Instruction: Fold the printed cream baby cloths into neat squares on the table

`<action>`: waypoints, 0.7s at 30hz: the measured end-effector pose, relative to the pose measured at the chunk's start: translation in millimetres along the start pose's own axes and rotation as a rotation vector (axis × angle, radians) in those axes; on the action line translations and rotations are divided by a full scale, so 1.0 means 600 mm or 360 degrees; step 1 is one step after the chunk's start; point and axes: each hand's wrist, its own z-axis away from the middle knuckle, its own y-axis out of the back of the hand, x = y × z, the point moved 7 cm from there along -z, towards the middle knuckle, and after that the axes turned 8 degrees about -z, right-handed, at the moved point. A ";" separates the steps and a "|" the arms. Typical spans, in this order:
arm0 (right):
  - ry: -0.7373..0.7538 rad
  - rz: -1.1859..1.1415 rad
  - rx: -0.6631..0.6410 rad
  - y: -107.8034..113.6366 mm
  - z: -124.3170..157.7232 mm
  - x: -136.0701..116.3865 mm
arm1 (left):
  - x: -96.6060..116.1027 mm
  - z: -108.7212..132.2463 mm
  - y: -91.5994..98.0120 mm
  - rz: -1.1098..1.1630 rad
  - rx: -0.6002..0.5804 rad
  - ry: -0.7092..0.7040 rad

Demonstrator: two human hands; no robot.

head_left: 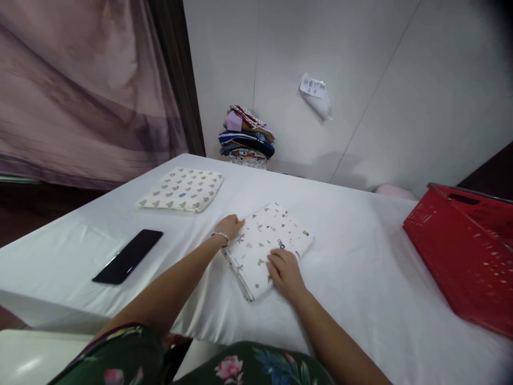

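The right hand (285, 272) lies loose on the cloth (270, 232), the left hand (229, 226) curls, pinch unclear: seemingly tidying, which needs soft pats.

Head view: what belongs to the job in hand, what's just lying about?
In the job:
folded small-motif cloth, left hand and right hand on it
white-covered table
folded grey-motif cloth, probably

Apparently lying about:
black phone or tablet
red basket, role unclear
fabric stack

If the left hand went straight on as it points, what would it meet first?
Probably the folded white motif-print cloth, whose edge the left hand seems to touch; exact depth is unclear.
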 end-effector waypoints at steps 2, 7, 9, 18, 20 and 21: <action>0.0016 -0.0051 0.0015 0.004 0.000 0.002 | -0.009 0.001 -0.004 0.0040 0.0004 0.0038; 0.0009 -0.0109 0.0020 0.005 -0.005 0.003 | -0.003 -0.001 0.004 -0.0022 0.0027 0.0033; -0.0003 -0.0107 -0.0010 0.003 -0.007 0.003 | 0.016 -0.007 0.009 -0.0066 0.0027 -0.0013; 0.0011 -0.0128 -0.0037 0.002 -0.004 0.007 | 0.065 -0.045 -0.013 -0.0128 -0.0003 -0.0066; 0.0014 -0.0135 -0.0034 0.003 -0.005 0.006 | 0.058 -0.046 -0.018 -0.0107 0.0009 -0.0029; 0.0016 -0.0139 -0.0035 0.003 -0.006 0.006 | 0.054 -0.045 -0.019 -0.0088 0.0015 -0.0011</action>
